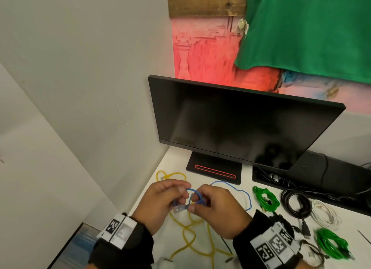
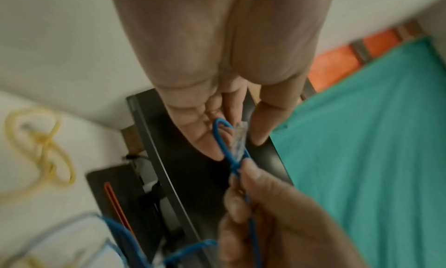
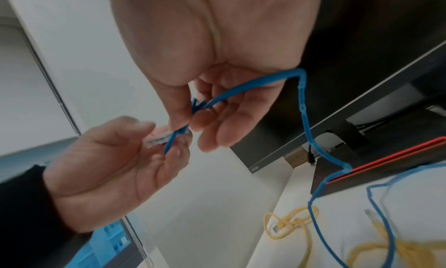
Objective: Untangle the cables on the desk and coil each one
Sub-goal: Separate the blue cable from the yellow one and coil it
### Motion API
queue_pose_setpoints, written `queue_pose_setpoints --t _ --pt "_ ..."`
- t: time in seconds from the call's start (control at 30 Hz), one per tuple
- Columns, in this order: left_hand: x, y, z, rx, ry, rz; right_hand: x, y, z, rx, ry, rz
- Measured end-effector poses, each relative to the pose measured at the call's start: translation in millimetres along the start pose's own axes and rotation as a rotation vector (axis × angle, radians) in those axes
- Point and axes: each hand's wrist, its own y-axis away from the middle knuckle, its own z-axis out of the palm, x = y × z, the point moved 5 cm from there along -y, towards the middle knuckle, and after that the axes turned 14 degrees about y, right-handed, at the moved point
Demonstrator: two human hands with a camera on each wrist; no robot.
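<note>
- Right now both hands are close together, held up just over the near left part of the white desk [image 1: 176, 160]
- The left hand [image 1: 160, 202] pinches the clear plug [image 1: 179, 208] at one end of the blue cable [image 1: 244, 196]
- The right hand [image 1: 216, 210] pinches a small loop of the same blue cable, right next to the plug
- From the right wrist view, the blue strands cross over each other between the fingers [image 3: 217, 131], so it looks like a little knot is being picked open
- The rest of the blue cable hangs down from the hands and lies in a loose wavy line on the desk, to the right of them and in front of the monitor [image 1: 241, 124]
- The yellow cable [image 1: 190, 238] is spread out on the desk under and near the hands, and it crosses over itself, so it looks like it has not been tidied yet
- Over on the right some cables sit in neat bundles: two green cables [image 1: 266, 199] [image 1: 332, 244], a black cable [image 1: 295, 203] and a white cable [image 1: 325, 214]
- So I think more than half of the job is done
- What is left, as far as I can tell, is to free the blue cable and coil it, then do the same with the yellow one
</note>
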Motion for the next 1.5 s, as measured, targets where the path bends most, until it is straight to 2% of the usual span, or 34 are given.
queue_pose_setpoints --t 0.07,0.17,0.2,0.27,0.37,0.47,0.57,0.63,0.73,0.8,0.9,0.97,1.03,1.13,1.2,1.27,1.33,1.4,1.5 --pt "6 1 -3 -0.062 -0.056 0.001 6 0 1 0.005 -0.120 0.049" --pt "10 3 1 -0.141 -0.504 0.085 12 -2 -1 0.070 -0.156 0.099" --pt "11 3 3 -0.138 -0.555 0.093 14 -3 -1 0.089 -0.149 0.109" --pt "11 -1 1 -0.050 -0.479 0.095 15 -5 -1 0.073 -0.160 0.117" --pt "13 -7 -13 0.136 -0.412 0.147 8 -1 8 -0.101 -0.235 0.072" --pt "13 -10 -18 0.165 -0.413 0.124 7 3 12 -0.214 -0.233 0.039" --pt "19 -10 -23 0.162 -0.207 0.104 20 -3 4 -0.142 -0.180 0.063" --pt "26 -8 -23 0.070 0.008 0.110 31 -6 1 -0.114 -0.112 0.093" --pt "33 -5 -19 -0.078 0.319 0.044 45 -8 -1 -0.081 -0.012 0.099" --pt "34 -7 -23 -0.047 0.441 0.009 50 -9 -3 -0.040 0.095 0.077" --pt "33 -14 -36 0.107 0.542 0.009 52 -5 -5 -0.049 0.131 0.085" --pt "33 -19 -48 0.220 0.413 0.035 51 0 -5 -0.090 0.149 0.048" --pt "29 -23 -62 0.327 0.178 0.047 47 2 -13 -0.080 0.281 -0.059" --pt "30 -22 -69 0.452 -0.331 0.142 37 -9 -35 0.065 0.415 -0.157" --pt "36 -16 -49 0.374 -0.617 0.332 30 -18 -45 0.114 0.375 -0.142" --pt "37 -17 -25 0.231 -0.714 0.447 28 -28 -50 0.120 0.302 -0.056" --pt "26 -20 -11 0.172 -0.719 0.400 41 -26 -50 0.091 0.293 0.067" --pt "17 -23 -11 0.147 -0.702 0.292 53 -19 -48 -0.003 0.375 0.144" --pt "-13 -17 -12 -0.040 -0.763 0.123 85 14 -20 -0.320 0.605 0.222"
